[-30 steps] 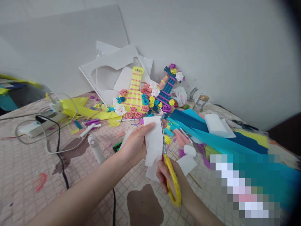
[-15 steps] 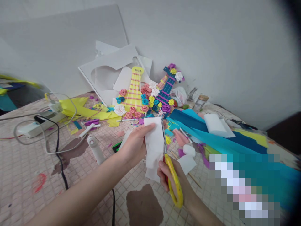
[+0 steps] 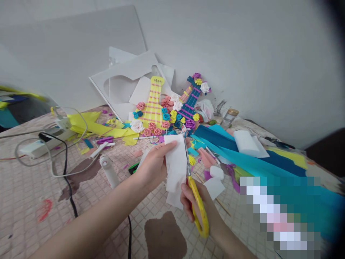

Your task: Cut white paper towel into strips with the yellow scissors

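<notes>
A strip of white paper [image 3: 175, 158] hangs upright in front of me, pinched between the thumb and fingers of my left hand [image 3: 155, 162]. My right hand [image 3: 198, 201] grips yellow-handled scissors [image 3: 198, 208], fingers through the handle loops. The metal blades lie along the right edge of the strip and point away from me. Past the strip stands a yellow paper guitar [image 3: 154, 104] trimmed with paper roses. Beside it leans a dark blue paper guitar [image 3: 190, 102] with purple bands.
A white glue gun [image 3: 109, 171] stands left of my forearm, near a power strip [image 3: 45, 142] with trailing cables. Right of me lie blue crepe paper [image 3: 231, 158], a white paper roll [image 3: 245, 142] and a glass jar [image 3: 230, 117]. Cut foam board [image 3: 122, 68] leans on the wall.
The paper strip and scissors have shifted very slightly to the left. Both hands keep their hold, and everything else stays as it was.
</notes>
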A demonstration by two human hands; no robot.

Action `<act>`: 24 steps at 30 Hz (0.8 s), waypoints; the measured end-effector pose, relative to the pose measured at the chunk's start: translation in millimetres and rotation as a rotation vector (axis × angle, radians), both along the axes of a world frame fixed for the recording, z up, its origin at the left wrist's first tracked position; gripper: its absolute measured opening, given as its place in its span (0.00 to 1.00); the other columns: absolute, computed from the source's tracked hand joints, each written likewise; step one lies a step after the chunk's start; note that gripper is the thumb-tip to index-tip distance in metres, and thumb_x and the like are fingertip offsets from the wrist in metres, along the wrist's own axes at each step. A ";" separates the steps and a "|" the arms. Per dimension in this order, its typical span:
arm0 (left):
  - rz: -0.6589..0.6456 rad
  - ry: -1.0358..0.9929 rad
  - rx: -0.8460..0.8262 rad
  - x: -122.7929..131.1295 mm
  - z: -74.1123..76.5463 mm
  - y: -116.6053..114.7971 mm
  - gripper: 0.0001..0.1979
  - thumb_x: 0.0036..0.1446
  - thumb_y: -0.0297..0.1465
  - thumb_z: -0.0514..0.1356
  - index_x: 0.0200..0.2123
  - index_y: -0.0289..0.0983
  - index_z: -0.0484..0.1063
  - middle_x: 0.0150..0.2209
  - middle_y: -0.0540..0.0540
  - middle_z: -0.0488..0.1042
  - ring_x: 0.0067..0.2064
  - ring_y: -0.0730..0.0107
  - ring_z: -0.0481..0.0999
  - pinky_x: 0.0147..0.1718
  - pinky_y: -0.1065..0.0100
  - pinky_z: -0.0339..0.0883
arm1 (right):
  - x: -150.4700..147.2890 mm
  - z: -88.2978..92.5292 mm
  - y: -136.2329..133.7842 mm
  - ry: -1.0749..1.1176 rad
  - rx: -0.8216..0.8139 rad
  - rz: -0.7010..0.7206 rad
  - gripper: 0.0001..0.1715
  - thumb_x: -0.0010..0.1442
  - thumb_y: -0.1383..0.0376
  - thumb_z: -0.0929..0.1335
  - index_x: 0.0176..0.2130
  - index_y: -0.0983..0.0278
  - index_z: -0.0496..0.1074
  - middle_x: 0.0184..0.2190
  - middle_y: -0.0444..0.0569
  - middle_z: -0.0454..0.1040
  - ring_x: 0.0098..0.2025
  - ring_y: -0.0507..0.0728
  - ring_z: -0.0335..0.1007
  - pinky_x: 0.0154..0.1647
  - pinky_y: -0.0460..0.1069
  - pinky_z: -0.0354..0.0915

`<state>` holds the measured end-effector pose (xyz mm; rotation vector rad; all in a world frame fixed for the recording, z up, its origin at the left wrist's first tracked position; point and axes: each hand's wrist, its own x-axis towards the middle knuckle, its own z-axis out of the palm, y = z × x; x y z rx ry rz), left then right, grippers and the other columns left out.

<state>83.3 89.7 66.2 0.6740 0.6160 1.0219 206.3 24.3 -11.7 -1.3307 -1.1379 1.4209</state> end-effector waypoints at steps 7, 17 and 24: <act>0.011 -0.005 0.036 0.2 0.8 -0.7 0.10 0.52 0.29 0.59 0.37 0.32 0.77 0.36 0.41 0.79 0.36 0.67 0.76 0.38 0.71 0.67 | 1.2 1.9 -0.7 0.019 0.010 -0.009 0.27 0.50 0.43 0.65 0.23 0.62 0.55 0.11 0.33 0.56 0.08 0.42 0.47 0.07 0.39 0.45; 0.033 -0.027 0.045 -0.1 -2.9 1.3 0.04 0.48 0.28 0.62 0.27 0.33 0.76 0.26 0.46 0.78 0.26 0.74 0.74 0.28 0.75 0.64 | 2.5 5.7 -2.0 0.029 0.027 0.016 0.28 0.49 0.42 0.65 0.24 0.62 0.55 0.12 0.33 0.54 0.09 0.42 0.48 0.09 0.39 0.46; 0.052 0.000 0.043 -0.5 -1.6 0.5 0.04 0.47 0.28 0.62 0.25 0.33 0.75 0.24 0.47 0.77 0.25 0.76 0.72 0.28 0.75 0.63 | 3.4 2.1 -1.9 0.027 0.059 0.030 0.26 0.52 0.44 0.64 0.25 0.62 0.55 0.13 0.34 0.56 0.09 0.43 0.48 0.09 0.40 0.46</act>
